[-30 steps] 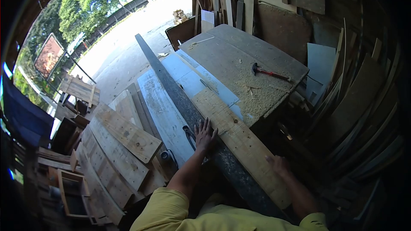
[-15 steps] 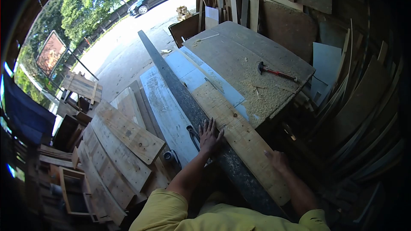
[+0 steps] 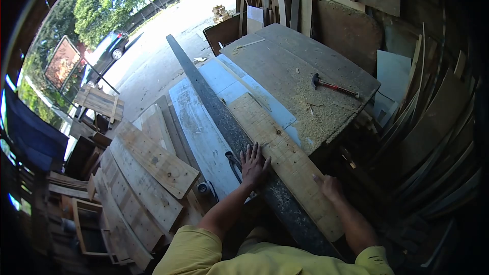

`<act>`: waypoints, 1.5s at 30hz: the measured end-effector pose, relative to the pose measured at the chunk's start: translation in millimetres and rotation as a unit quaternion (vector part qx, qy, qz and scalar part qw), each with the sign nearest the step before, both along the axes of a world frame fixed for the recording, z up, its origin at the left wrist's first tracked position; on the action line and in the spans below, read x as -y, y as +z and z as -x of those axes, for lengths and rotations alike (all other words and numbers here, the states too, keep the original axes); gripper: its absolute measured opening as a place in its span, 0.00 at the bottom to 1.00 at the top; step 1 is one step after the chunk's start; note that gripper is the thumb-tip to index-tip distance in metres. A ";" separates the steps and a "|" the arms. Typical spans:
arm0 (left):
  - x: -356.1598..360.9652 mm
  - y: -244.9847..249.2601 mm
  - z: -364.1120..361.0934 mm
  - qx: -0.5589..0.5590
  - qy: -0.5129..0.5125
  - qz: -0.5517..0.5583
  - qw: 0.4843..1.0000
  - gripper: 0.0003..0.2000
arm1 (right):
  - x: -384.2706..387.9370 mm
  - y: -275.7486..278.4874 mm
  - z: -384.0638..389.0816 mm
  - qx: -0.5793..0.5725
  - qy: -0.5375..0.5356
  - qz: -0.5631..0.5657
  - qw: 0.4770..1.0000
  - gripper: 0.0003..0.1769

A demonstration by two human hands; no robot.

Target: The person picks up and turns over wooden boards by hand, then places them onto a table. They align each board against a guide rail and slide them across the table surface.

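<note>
My left hand (image 3: 254, 166) lies flat with fingers spread on a long dark beam (image 3: 219, 114), near its border with a light wooden plank (image 3: 285, 145). Along the plank's right edge is my right hand (image 3: 330, 187), its fingers curled over that edge. The plank rests lengthwise against the beam. Just left of my left hand, dark pincers (image 3: 234, 163) lie on a whitish board (image 3: 198, 127). A hammer with a red and black handle (image 3: 336, 87) lies on the sawdust-strewn table.
A brown tabletop (image 3: 285, 46) extends beyond the plank. Several loose boards (image 3: 153, 165) are stacked at the left, near a small round object (image 3: 203, 188). Wood sheets (image 3: 438, 117) lean at the right. Outside stand a sign (image 3: 63, 61) and a dark car (image 3: 109, 51).
The car outside has moved left and down in the view. The whole bench scene has shifted slightly right. Both hands keep nearly the same places on the wood.
</note>
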State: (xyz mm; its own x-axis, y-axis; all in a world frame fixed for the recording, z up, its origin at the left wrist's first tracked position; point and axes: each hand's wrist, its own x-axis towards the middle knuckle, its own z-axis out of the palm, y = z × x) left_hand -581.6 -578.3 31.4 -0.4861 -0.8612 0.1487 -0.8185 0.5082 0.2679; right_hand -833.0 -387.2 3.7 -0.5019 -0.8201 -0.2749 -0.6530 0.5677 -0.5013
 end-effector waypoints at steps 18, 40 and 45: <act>2.1 -3.3 0.5 0.016 -0.003 -0.003 1.000 0.37 | 50.6 9.2 -8.6 0.024 0.016 -0.003 1.000 0.44; 2.7 -11.6 2.2 0.009 -0.008 0.004 1.000 0.28 | -98.5 11.9 31.8 0.056 0.140 0.285 0.947 0.28; 4.9 -16.3 -2.1 0.021 -0.005 0.023 0.999 0.27 | -105.1 -15.8 20.5 -0.031 0.117 0.360 0.925 0.30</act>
